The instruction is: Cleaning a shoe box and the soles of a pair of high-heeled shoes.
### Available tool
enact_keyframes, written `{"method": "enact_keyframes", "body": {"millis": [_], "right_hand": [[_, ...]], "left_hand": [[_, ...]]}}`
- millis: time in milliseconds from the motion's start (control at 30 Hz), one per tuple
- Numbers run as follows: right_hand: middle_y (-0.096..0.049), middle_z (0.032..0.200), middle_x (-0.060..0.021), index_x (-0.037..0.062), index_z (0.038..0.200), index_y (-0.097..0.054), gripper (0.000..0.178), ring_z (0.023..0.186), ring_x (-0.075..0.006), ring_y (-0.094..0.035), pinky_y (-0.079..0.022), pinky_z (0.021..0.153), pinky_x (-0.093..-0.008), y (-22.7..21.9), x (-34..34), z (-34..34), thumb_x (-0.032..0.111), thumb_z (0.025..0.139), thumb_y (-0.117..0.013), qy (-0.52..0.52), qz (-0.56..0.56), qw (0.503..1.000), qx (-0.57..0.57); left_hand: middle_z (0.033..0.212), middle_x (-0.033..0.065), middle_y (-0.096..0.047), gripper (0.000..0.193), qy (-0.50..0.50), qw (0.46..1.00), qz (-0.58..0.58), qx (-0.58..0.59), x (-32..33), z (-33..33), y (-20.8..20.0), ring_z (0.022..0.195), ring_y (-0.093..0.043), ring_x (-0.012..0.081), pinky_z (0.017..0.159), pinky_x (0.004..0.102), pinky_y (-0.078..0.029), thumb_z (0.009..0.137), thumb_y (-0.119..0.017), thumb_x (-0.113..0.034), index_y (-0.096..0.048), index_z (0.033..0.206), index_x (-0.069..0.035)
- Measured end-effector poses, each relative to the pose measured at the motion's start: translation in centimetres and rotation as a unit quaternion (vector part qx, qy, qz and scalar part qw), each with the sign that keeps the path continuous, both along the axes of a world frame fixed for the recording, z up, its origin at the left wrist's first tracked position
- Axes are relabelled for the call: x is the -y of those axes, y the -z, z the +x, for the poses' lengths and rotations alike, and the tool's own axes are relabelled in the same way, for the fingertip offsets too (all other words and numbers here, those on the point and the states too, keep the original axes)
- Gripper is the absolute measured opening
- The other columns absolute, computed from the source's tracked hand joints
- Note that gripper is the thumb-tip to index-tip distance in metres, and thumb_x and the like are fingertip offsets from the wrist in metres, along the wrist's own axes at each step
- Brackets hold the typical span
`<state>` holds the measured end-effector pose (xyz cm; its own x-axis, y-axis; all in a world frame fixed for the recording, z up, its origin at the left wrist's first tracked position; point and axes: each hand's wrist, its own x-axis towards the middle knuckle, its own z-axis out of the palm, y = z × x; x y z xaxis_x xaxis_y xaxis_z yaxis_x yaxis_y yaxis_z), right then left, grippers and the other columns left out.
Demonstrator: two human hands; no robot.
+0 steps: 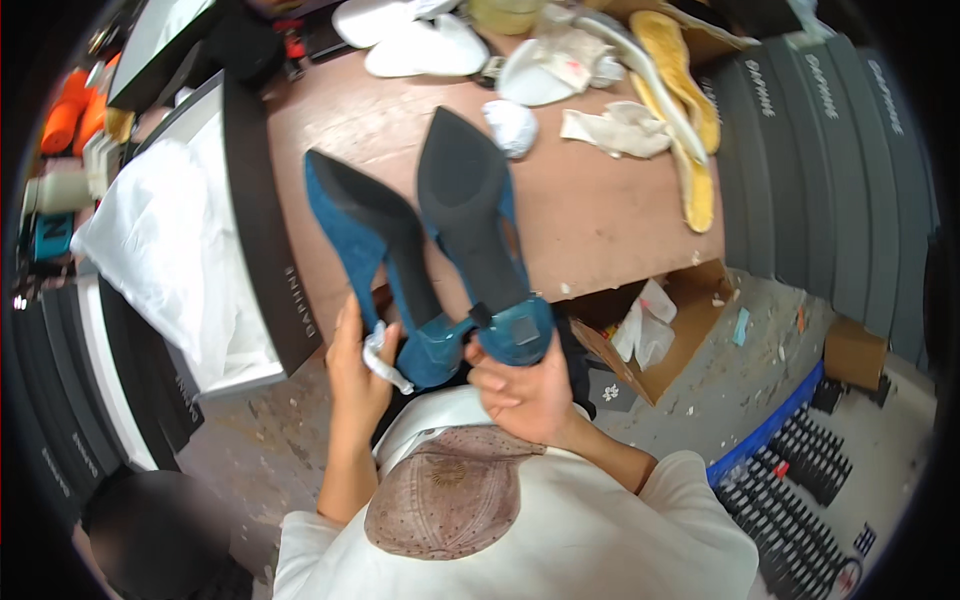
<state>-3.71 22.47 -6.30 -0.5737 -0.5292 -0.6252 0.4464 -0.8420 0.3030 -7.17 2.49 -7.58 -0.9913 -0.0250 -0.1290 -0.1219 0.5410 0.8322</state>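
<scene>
A pair of blue pointed high-heeled shoes is held up over the pinkish-brown tabletop, black soles facing me and toes pointing away. My left hand (358, 365) is closed around the heel end of the left shoe (350, 205). A twisted white strip (382, 362) lies against its fingers. My right hand (525, 395) grips the right shoe (462, 170) by its heel, fingers curled under it. The two heels nearly touch each other. Left of the shoes stands an open dark shoe box (275, 260) with white tissue paper (165, 235) in it.
White pads (425, 45), yellow insole-shaped pieces (690, 110), a crumpled white paper ball (510, 128) and a beige cloth (620, 130) lie at the back. Grey shoe boxes (840, 170) stack on the right. An open cardboard carton (690, 340) with scraps sits below the table's right edge.
</scene>
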Motion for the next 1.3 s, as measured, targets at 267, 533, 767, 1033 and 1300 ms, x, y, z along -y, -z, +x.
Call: {"method": "enact_keyframes", "body": {"millis": [267,533,767,1033,1300], "right_hand": [[-0.058,0.074,-0.0112,-0.0047,0.1,-0.06,0.096,0.056,-0.0191,-0.053,-0.036,0.043,-0.0234,1.9,-0.6,2.4,0.078,0.08,-0.014,-0.141,-0.072,0.977,-0.144],[-0.063,0.072,-0.0136,-0.0002,0.085,-0.064,0.019,0.06,-0.0208,-0.062,-0.047,0.056,-0.0328,-4.7,-11.3,-6.4,0.018,0.086,-0.058,-0.147,0.886,0.324,-0.297],[-0.06,0.091,-0.011,0.0044,0.092,-0.064,0.015,0.094,-0.0293,-0.054,-0.045,0.078,-0.0373,-0.3,-23.0,-23.6,0.012,0.079,-0.063,-0.105,0.971,-0.075,-0.201],[-0.063,0.095,-0.0134,-0.0036,0.099,-0.056,0.02,0.08,-0.0266,-0.063,-0.05,0.073,-0.0353,-10.4,-21.3,-16.7,0.009,0.084,-0.052,-0.035,0.768,0.541,-0.34],[-0.057,0.109,-0.0226,-0.0119,0.124,-0.039,0.054,0.092,-0.0313,-0.063,-0.053,0.081,-0.0407,-8.6,-9.8,-9.1,0.018,0.081,-0.054,-0.109,0.242,0.854,-0.448]], "left_hand": [[0.146,0.0223,-0.023,0.087,0.098,0.988,-0.009,-0.116,1.5,1.2,-4.1,0.132,-0.03,0.037,0.107,0.0444,-0.022,0.067,-0.063,-0.009,-0.022,0.143,-0.003],[0.145,0.0269,-0.017,0.1,0.123,0.964,-0.152,-0.179,-2.1,2.9,-2.5,0.134,-0.015,0.0462,0.105,0.0578,-0.017,0.062,-0.076,-0.038,-0.024,0.142,-0.007],[0.138,0.0235,-0.029,0.078,0.06,0.929,-0.01,-0.366,-3.0,1.7,-4.1,0.129,-0.028,0.0447,0.105,0.0536,-0.024,0.07,-0.065,-0.028,-0.03,0.138,-0.008],[0.133,0.0237,-0.035,0.051,0.015,0.927,0.002,-0.374,-1.5,0.7,-5.5,0.127,-0.035,0.0375,0.105,0.0458,-0.03,0.081,-0.051,-0.008,-0.037,0.129,0.0],[0.124,0.0159,-0.05,0.062,0.087,0.915,0.37,-0.133,-6.2,-9.3,-12.8,0.105,-0.053,0.019,0.079,0.0285,-0.045,0.078,-0.069,-0.017,-0.044,0.13,0.005]]}}
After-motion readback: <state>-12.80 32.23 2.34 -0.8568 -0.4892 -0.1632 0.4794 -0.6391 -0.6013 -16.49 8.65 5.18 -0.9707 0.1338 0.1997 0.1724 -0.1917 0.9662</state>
